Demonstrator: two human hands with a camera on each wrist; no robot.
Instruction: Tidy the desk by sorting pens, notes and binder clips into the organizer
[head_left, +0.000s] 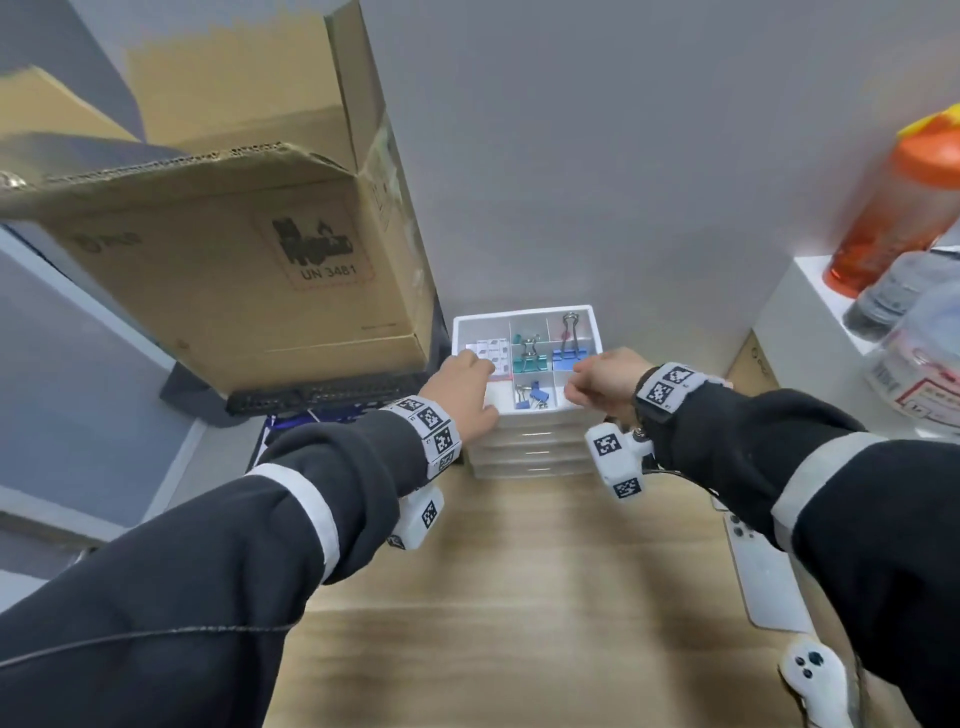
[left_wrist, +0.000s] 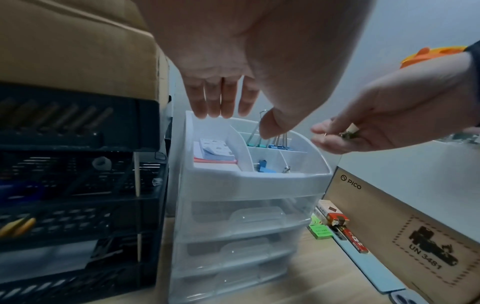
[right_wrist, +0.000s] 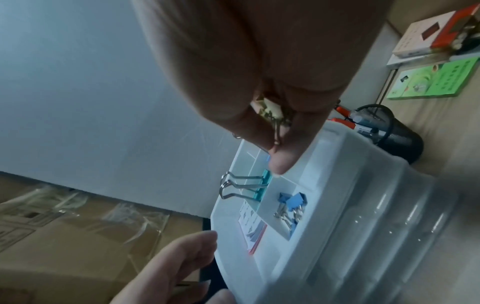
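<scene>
A small gold-toned binder clip (right_wrist: 272, 115) is pinched between thumb and curled fingers of the right hand (head_left: 605, 383), above the near right corner of the white organizer (head_left: 524, 415); the organizer's top tray sits at the far end of the wooden desk (head_left: 519, 597), against the wall, above clear drawers; in its compartments lie a teal clip (head_left: 529, 358), a blue clip (head_left: 569, 353), small blue clips (head_left: 532, 397) nearer, and notes (head_left: 493, 353) at the left; the left hand (head_left: 462, 389) hovers over the notes side, fingers straight and holding nothing; a cardboard box (head_left: 234, 260) stands to the left, an orange bottle (head_left: 893, 208) far right.
</scene>
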